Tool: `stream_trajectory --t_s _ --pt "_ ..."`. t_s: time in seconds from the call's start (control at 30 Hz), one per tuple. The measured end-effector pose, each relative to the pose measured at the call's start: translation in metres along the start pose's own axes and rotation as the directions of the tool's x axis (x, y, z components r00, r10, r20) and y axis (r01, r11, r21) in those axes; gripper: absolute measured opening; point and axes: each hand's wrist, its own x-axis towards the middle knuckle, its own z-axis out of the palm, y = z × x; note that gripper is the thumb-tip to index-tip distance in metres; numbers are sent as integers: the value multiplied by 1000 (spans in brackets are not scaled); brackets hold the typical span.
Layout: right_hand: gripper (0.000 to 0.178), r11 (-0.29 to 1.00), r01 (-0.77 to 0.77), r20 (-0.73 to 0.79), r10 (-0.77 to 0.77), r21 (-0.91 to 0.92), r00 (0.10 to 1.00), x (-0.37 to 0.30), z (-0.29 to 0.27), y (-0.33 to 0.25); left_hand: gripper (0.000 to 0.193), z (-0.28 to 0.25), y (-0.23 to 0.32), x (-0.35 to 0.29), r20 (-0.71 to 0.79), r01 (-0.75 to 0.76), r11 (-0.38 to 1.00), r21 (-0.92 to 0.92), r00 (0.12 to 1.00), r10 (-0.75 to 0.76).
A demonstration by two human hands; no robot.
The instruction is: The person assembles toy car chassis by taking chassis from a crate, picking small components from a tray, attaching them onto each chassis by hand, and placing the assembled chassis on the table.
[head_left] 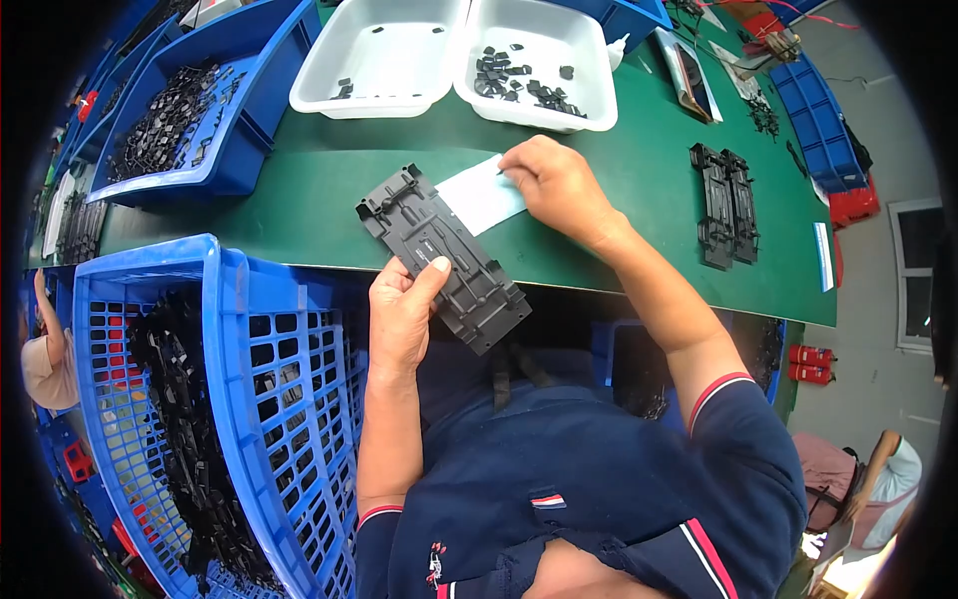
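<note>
A long black moulded plastic part point(444, 258) is tilted over the table's front edge, its upper end toward the far left. My left hand point(407, 304) grips it by its near-left side, thumb on top. Beyond it, my right hand point(559, 188) is closed in a pinch above a white sheet point(486, 197) on the table. A small dark bit shows at those fingertips, too small to name. The sheet lies partly behind the black part.
White tubs point(379, 105) point(599, 115) with small black pieces stand at the back. A blue bin point(235, 150) of small parts is at left, above a blue crate point(215, 329) of black parts. Two similar black parts point(725, 205) lie right on the green table point(639, 165).
</note>
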Motion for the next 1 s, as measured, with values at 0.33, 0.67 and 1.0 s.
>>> stream_trajectory --t_s 0.33,0.67,1.0 --pt "19 128 -487 332 583 864 741 -10 -29 -6 21 7 3 -4 -3 -39 999 -14 999 39" --pt "18 9 -491 419 506 871 754 -25 -38 -36 18 26 10 -28 29 -160 981 114 987 157" --pt "13 64 -486 418 420 872 806 -29 -41 -82 20 37 12 -55 65 -367 898 245 930 362"
